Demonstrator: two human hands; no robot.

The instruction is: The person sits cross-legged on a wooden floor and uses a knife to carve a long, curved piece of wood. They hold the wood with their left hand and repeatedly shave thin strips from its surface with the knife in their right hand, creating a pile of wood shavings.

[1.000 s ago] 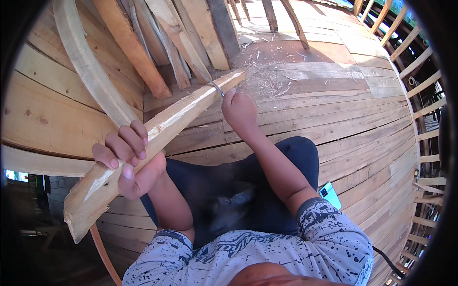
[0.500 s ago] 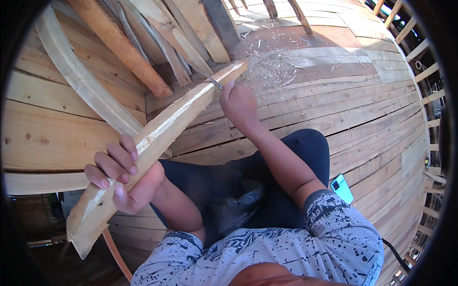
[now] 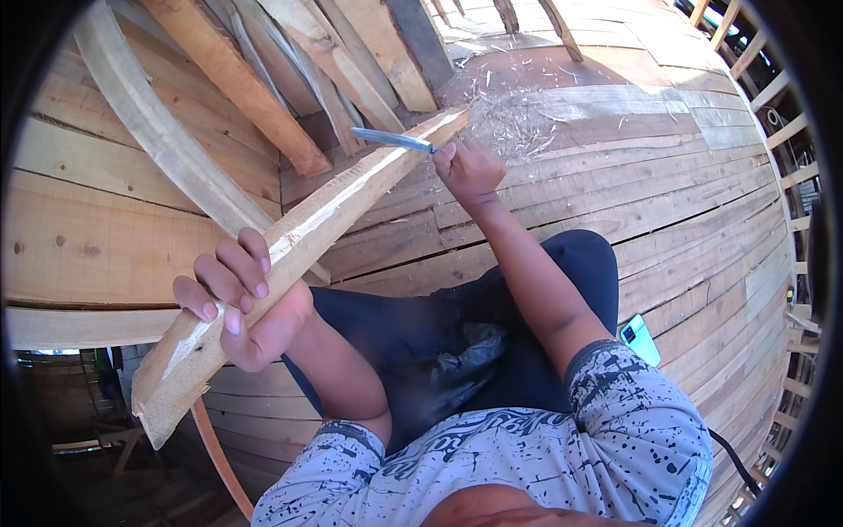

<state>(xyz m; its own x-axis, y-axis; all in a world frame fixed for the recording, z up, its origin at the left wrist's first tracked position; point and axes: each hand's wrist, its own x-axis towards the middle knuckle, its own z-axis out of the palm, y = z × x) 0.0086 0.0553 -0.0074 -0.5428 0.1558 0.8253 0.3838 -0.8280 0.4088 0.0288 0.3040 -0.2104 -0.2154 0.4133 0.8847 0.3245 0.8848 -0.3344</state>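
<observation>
Shavings (image 3: 527,123) litter the plank floor (image 3: 615,206) beyond our right hand (image 3: 471,171), and rough boards (image 3: 338,66) lean close along the far side of the timber (image 3: 303,237) we hold. Behind it, near our left hand (image 3: 274,327), sweeps a pale curved rib (image 3: 158,132), crowding that side. We see a light-blue phone (image 3: 643,341) lying on the floor, just right of our right leg.

The timber slants above our dark trousers (image 3: 378,334), its long axis running from a broad end at lower left to a narrower tip at upper right, with a pale cut strip along it. Our left hand wraps its lower part, fingers over one side and thumb on the other. Our right hand is closed round a knife (image 3: 386,139), blade pointing left across the timber near its tip; we cannot tell whether they touch.

Dark print like lettering crosses our patterned shirt (image 3: 492,439).
</observation>
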